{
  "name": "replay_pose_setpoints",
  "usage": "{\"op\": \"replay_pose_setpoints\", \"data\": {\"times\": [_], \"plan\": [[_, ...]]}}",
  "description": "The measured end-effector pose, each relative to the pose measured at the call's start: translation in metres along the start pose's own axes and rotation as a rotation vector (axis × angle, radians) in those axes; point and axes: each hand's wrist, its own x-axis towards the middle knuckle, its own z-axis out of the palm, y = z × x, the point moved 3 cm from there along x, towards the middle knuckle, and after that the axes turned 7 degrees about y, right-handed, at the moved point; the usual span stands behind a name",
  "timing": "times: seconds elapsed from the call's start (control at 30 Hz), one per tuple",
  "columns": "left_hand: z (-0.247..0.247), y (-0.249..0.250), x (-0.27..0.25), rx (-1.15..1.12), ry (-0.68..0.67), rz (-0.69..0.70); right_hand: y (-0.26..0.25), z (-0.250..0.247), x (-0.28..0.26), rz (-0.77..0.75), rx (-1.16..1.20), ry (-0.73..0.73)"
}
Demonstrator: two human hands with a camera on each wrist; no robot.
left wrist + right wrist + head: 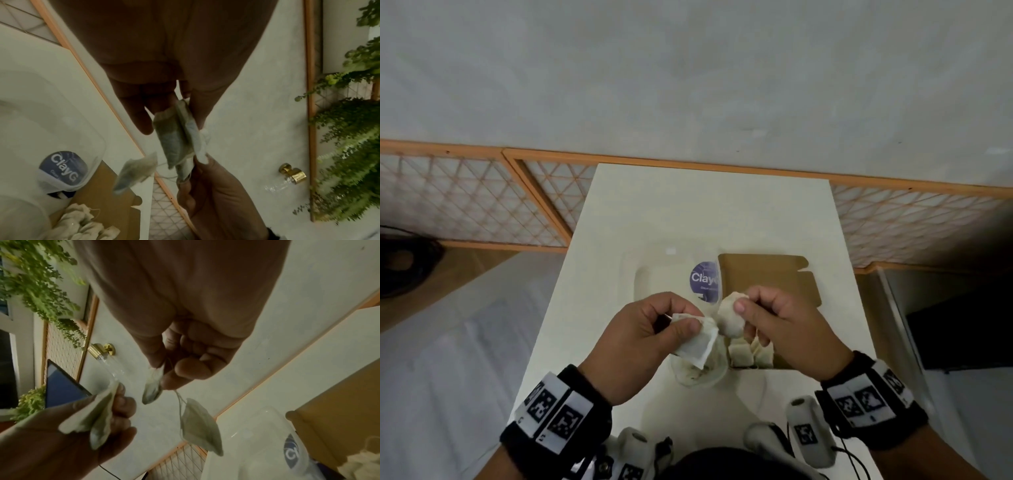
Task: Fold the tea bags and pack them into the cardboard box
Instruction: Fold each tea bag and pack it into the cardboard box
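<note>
My left hand pinches a flat white tea bag between thumb and fingers; in the left wrist view the left hand holds that bag folded. My right hand pinches a second tea bag just to the right, above the box. In the right wrist view the right hand grips a small bag, and another bag dangles from it by a string. The open cardboard box lies under my right hand with folded tea bags in its near end.
A clear plastic container with a blue "Clay" label stands left of the box. A clear cup with loose tea bags sits below my hands. The white table ends at a wooden lattice rail behind.
</note>
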Motion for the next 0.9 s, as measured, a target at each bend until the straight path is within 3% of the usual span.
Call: {"op": "replay_pose_setpoints", "data": {"times": [0.43, 0.57, 0.9], "plan": [[0.017, -0.015, -0.006, 0.226, -0.028, -0.015, 0.015, 0.022, -0.009, -0.064, 0.027, -0.046], [0.010, -0.017, -0.012, 0.260, -0.006, -0.015, 0.027, 0.027, -0.010, -0.103, -0.078, -0.050], [-0.009, 0.000, -0.038, 0.212, 0.007, 0.004, 0.064, 0.034, -0.017, -0.031, -0.360, -0.068]]}}
